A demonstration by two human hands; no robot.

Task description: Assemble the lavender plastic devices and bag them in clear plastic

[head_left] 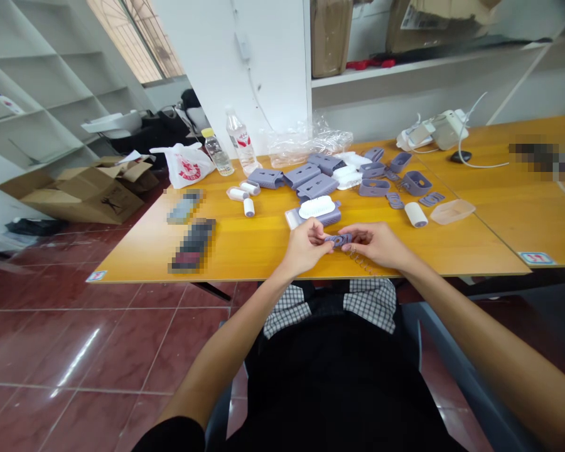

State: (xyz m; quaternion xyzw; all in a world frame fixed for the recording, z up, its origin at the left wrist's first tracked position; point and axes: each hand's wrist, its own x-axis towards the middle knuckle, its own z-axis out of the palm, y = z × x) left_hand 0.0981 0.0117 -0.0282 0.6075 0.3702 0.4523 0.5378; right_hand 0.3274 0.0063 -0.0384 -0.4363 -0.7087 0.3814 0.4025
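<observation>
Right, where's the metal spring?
In the head view, the metal spring trails from the purple plastic piece between the left hand and right hand, by the table's front edge.

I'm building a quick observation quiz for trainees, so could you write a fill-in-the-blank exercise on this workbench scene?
1. The person's left hand and right hand pinch a small plastic part coloured ____.
2. A thin metal ____ extends from under the right hand toward the table's front edge.
3. An open ____ box lies on the floor at the left of the view.
4. The orange wooden table stands on polished dark red ____.

Answers: lilac-grey; coil spring; cardboard; floor tiles.
</observation>
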